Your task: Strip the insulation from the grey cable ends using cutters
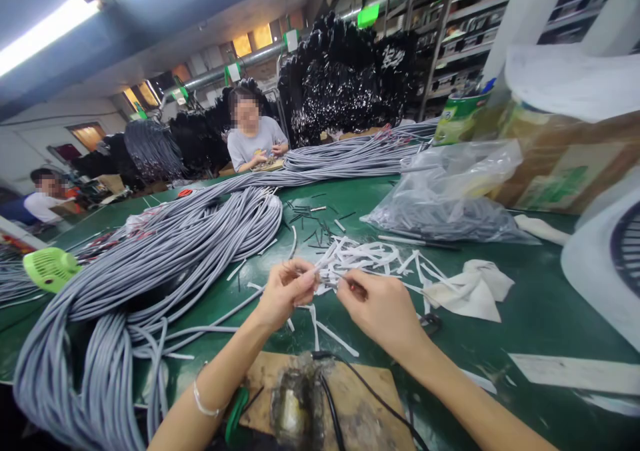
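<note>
Beyond the wooden board (367, 414), the left hand (290, 292) and right hand (380, 308) pinched a thin strand (328, 282) between them, apparently wire, though blur made that uncertain. White strips (373, 254) lay farther beyond the board; a loose pinch might have lost the strand among them, a hard tug snapped it.

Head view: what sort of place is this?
Most likely a cable workshop: thick bundles of grey cable lie across a green worktable, and loaded storage shelves stand behind.
</note>
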A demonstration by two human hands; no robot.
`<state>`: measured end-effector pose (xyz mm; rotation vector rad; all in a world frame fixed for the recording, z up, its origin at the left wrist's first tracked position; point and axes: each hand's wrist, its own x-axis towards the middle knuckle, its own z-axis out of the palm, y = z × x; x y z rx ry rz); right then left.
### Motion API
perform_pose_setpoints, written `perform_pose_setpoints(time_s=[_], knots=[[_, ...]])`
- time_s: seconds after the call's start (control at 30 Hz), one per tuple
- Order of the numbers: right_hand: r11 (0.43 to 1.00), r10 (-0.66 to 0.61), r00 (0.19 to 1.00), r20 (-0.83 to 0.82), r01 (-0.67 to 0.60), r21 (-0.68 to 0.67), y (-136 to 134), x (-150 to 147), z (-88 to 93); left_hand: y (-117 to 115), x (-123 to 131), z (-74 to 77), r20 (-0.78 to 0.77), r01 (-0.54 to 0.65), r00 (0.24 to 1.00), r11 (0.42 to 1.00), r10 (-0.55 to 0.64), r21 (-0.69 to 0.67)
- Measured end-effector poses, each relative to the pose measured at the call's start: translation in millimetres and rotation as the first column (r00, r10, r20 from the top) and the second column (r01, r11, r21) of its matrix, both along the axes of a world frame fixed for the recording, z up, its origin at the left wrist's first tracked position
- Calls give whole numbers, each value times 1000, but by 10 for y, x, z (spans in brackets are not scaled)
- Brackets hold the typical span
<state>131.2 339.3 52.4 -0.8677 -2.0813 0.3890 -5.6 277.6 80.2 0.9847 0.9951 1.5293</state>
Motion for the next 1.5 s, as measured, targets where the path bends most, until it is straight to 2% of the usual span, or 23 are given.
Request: perform_pose_setpoints(time_s=[0.13,0.2,0.23,0.33,0.43,0.5,0.6,0.67,0.7,0.73,0.83,0.9,0.97,1.03,1.1,1.17,1.2,1.27,1.33,1.37,1.43,1.5], knots=[[975,-220,970,98,220,18,162,93,15,-44,-41,6,64,-110,992,992,106,58],[954,-298,954,42,299,-22,262,163,45,-57,-81,31,84,-183,981,979,176,90],[957,-286,958,-25,284,-56,295,191,64,-58,-93,39,83,-206,977,975,198,88],[985,-106,965,-238,70,-157,293,218,121,-47,-80,31,53,-216,975,975,214,45],[959,100,951,-292,-170,-228,198,165,140,-39,-22,3,39,-208,978,978,207,29],[915,208,941,-268,-284,-286,139,114,126,-43,4,-12,33,-212,977,977,211,29],[803,355,909,-219,-417,-427,83,55,85,-52,8,-35,-10,-224,974,974,225,43],[739,420,891,-175,-447,-503,58,32,59,-59,-1,-58,-40,-241,969,969,244,61],[734,431,888,-159,-448,-511,47,25,50,-63,-3,-72,-55,-247,966,966,251,70],[752,423,894,-150,-439,-493,38,18,44,-68,-1,-86,-77,-250,964,965,255,77],[874,339,933,-120,-359,-329,29,2,37,-92,31,-115,-234,-209,945,971,230,113],[940,261,964,-60,-268,-213,48,-1,30,-117,59,-117,-366,-169,906,974,214,152],[980,150,989,17,-146,-133,98,17,16,-147,72,-105,-456,-150,860,968,228,202],[997,-5,997,73,11,-83,177,68,6,-179,64,-83,-506,-162,817,951,278,262],[985,-157,986,61,160,-57,260,140,18,-206,48,-53,-527,-196,778,929,343,315],[978,-190,981,-45,186,-94,305,203,65,-218,41,-18,-524,-244,756,911,393,333],[982,-144,982,-123,127,-138,303,223,99,-219,45,-1,-523,-263,750,908,405,326],[967,45,961,-272,-110,-228,248,233,167,-215,62,29,-532,-279,745,912,403,301],[901,253,899,-359,-354,-252,156,219,214,-210,81,44,-559,-266,737,923,381,279],[873,327,867,-377,-430,-229,111,210,225,-209,88,44,-577,-256,728,928,370,272],[859,413,827,-380,-492,-137,44,199,231,-209,93,29,-623,-233,698,935,353,269],[869,449,812,-374,-493,-27,15,196,226,-211,91,-1,-685,-204,641,937,346,283]])
